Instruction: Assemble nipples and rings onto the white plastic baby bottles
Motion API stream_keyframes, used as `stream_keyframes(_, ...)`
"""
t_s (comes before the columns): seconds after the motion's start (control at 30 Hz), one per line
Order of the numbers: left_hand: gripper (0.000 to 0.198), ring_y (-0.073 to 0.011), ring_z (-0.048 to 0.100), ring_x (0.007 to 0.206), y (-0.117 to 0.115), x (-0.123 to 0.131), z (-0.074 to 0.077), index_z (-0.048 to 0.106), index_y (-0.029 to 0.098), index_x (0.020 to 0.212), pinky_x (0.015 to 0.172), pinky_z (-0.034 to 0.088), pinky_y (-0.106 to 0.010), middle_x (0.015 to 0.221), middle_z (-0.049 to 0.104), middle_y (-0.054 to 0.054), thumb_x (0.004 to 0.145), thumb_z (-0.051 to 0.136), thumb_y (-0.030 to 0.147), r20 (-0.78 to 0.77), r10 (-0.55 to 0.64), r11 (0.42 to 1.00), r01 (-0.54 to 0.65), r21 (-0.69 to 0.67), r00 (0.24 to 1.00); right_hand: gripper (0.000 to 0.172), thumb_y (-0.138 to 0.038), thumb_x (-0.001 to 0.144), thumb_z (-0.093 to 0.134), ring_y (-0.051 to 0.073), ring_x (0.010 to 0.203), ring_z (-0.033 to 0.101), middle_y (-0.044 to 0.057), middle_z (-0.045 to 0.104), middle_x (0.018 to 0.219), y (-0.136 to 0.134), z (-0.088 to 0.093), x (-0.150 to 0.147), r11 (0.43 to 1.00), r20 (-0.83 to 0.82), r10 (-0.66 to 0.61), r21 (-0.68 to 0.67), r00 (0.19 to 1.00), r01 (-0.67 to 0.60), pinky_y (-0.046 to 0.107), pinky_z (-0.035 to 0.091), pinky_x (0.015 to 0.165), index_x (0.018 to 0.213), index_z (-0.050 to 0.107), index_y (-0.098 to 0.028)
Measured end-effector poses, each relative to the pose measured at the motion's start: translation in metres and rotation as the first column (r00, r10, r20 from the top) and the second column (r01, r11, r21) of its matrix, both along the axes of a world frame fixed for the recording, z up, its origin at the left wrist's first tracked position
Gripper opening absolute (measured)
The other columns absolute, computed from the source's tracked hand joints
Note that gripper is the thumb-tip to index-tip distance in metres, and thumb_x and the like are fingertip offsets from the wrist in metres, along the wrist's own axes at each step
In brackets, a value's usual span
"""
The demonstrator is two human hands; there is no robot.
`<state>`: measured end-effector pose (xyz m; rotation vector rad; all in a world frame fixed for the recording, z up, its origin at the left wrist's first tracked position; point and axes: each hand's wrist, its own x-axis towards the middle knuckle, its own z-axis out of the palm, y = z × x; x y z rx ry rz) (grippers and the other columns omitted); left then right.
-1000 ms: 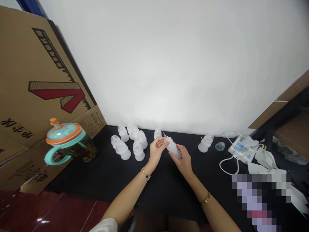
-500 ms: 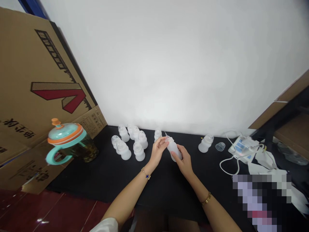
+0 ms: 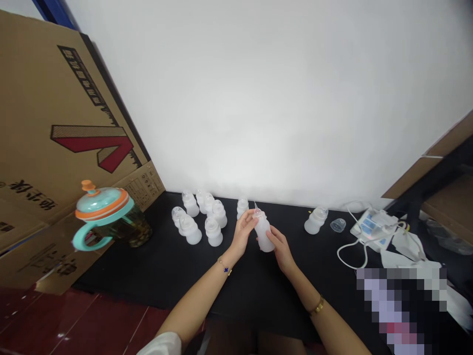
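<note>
Above the middle of the black table I hold a frosted white baby bottle (image 3: 264,233), tilted a little to the left. A thin clear pointed piece sticks up from its top. My left hand (image 3: 242,231) is closed on the neck and top, its fingertips pinched there. Around the lower body, from the right side, wraps my right hand (image 3: 282,249). Just behind my left hand stands another capped bottle (image 3: 242,206), partly hidden. Several similar bottles with clear caps are grouped on the left, the nearest bottle (image 3: 213,232) among them.
One more bottle (image 3: 315,221) stands to the right, beside a loose clear cap (image 3: 337,225). Farther right lie a white device with cables (image 3: 374,229) and white papers (image 3: 406,244). A large teal-and-orange jug (image 3: 107,217) and a cardboard box (image 3: 40,113) occupy the left.
The held bottle has turned more upright and its base has come slightly nearer to me. My right hand's fingers have shifted on its body. The left hand stays at the top.
</note>
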<state>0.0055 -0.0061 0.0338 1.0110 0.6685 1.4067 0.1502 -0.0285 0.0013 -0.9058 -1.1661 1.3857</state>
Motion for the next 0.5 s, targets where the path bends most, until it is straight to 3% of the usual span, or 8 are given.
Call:
stream_keyframes(0.27,0.036,-0.0222,0.067,0.097,0.0024,-0.0001,0.0011,0.07,0.019,0.104,0.087,0.049,-0.032,0.104,0.073,-0.008,0.077,0.078,0.041,0.001,0.013,0.998,-0.013,-0.06,1.0,0.05,-0.055,0.084,0.07,0.027,0.077,0.07,0.008,0.072,0.084,-0.0016,0.0003,-0.0019,0.992,-0.129,0.043,-0.109,0.991,-0.057,0.034,0.056,0.056,0.116,0.07,-0.017)
stream_keyframes(0.5,0.038,-0.0229,0.068,0.097,0.0025,-0.0006,-0.0003,0.07,0.018,0.11,0.083,0.051,-0.031,0.109,0.073,-0.009,0.081,0.074,0.042,0.019,-0.013,0.998,0.014,-0.06,1.0,0.048,-0.055,0.085,0.067,0.028,0.077,0.071,0.01,0.073,0.09,-0.0016,0.0025,-0.0024,0.991,-0.157,0.056,-0.112,0.986,-0.074,0.034,0.056,0.053,0.113,0.07,-0.016)
